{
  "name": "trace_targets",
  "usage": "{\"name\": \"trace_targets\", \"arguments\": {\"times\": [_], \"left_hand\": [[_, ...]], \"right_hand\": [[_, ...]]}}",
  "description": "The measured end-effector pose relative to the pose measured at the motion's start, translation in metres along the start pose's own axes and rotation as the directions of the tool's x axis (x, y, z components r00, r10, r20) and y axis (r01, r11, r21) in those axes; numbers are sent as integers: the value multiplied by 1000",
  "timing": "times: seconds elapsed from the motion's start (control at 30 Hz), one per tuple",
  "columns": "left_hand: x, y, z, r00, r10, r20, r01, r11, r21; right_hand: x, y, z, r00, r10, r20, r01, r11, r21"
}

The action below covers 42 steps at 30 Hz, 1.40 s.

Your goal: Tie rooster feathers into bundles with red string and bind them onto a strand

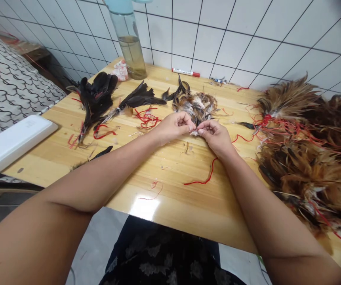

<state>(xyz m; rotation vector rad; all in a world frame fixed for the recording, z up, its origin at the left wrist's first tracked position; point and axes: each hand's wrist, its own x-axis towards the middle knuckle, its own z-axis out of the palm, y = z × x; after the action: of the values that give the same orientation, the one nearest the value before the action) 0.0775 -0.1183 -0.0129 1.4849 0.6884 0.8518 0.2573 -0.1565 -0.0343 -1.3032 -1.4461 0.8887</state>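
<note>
Two bare hands meet over the middle of the wooden table (173, 190). The left hand (174, 126) is curled, thumb and forefinger pinched on a small feather bundle (194, 132); the right hand (214, 134) is likewise pinched on the same bundle from the other side. Fingertips all but touch. A red string (208, 174) trails from under the right hand toward the near edge.

The bundle sits between the two hands, just in front of a loose brown feather pile (197, 105). Its long axis appears to run roughly left to right, from one pinch to the other; which end is quill and which tip cannot be told, as the fingers cover most of it.

Judgement: good practice here calls for a firm pinch close to the quills, stems kept aligned, and string tension held even so nothing slips.

Noted nearby: black feathers (96, 97) to the left, a large tied feather mass (309, 158) to the right, a bottle (130, 43) and a red marker (185, 72) by the tiled wall.
</note>
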Motion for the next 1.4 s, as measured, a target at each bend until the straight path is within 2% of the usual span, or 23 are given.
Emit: {"name": "trace_targets", "arguments": {"times": [0.17, 0.4, 0.57, 0.73, 0.97, 1.07, 1.2, 1.4], "left_hand": [[1, 2, -4, 999, 16, 27, -17, 1000, 12], [0, 3, -6, 996, 50, 74, -53, 998, 38], [0, 3, -7, 995, 51, 85, -53, 998, 19], [1, 2, -7, 998, 35, 57, -30, 996, -83], [1, 5, -8, 999, -21, 44, 28, 986, -167], [0, 7, -8, 997, -39, 61, 50, 979, -199], [-2, 9, -8, 987, -81, 136, 109, 970, -215], [-3, 11, -6, 979, -89, 185, 127, 970, -205]], "right_hand": [[-2, -2, 0, 999, 7, 34, -7, 1000, -19], [-2, -5, -2, 988, -140, 58, 152, 934, -323], [-2, -4, -4, 977, -209, 41, 210, 916, -342], [-3, -6, -5, 981, -193, -3, 180, 922, -342], [-3, -9, -5, 968, -251, 24, 239, 882, -405], [-4, -8, -5, 961, -266, 78, 271, 842, -466], [-7, -9, -6, 947, -260, 190, 321, 759, -566], [-12, -17, -4, 948, -202, 247, 319, 585, -746]]}}
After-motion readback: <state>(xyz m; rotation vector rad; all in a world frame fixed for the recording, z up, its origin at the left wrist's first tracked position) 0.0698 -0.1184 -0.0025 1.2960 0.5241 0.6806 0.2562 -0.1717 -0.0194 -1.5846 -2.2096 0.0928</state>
